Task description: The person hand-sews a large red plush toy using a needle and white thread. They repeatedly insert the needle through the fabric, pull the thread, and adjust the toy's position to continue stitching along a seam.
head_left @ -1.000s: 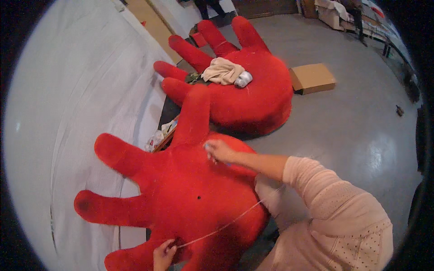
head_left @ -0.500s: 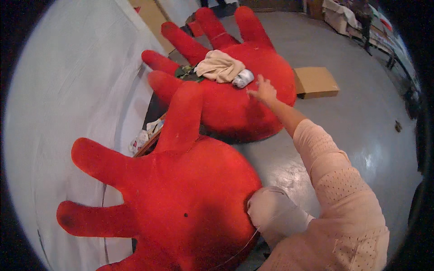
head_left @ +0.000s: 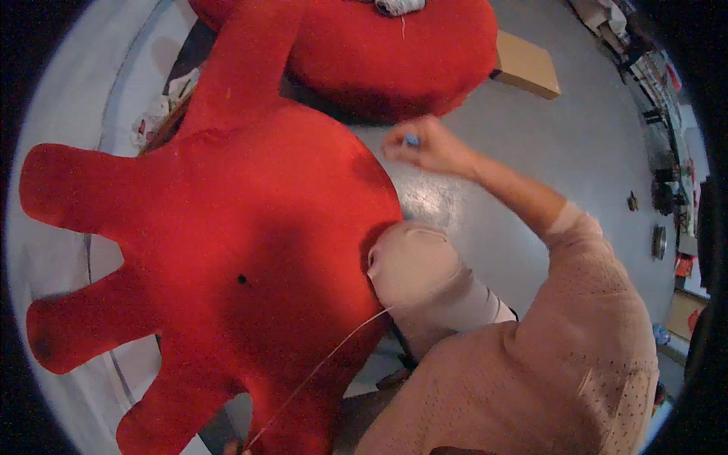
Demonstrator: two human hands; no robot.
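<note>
My right hand, blurred by motion, is closed on a small blue thing, too little of which shows to name. It is above the floor, just off the right edge of a big red plush hand shape with thick fingers. A white thread runs from beside my knee across the plush to the lower edge. There, a sliver of what looks like my left hand shows by the thread; its fingers are mostly cut off. A small dark spot marks the plush.
A second red plush hand shape lies beyond, with a white spool of thread on it. To its right a flat cardboard box sits on the grey floor. White sheeting stands along the left.
My right hand has come back from beside the spool on the far plush, and its spread fingers have closed on the blue thing. The view has tilted down toward the near plush.
</note>
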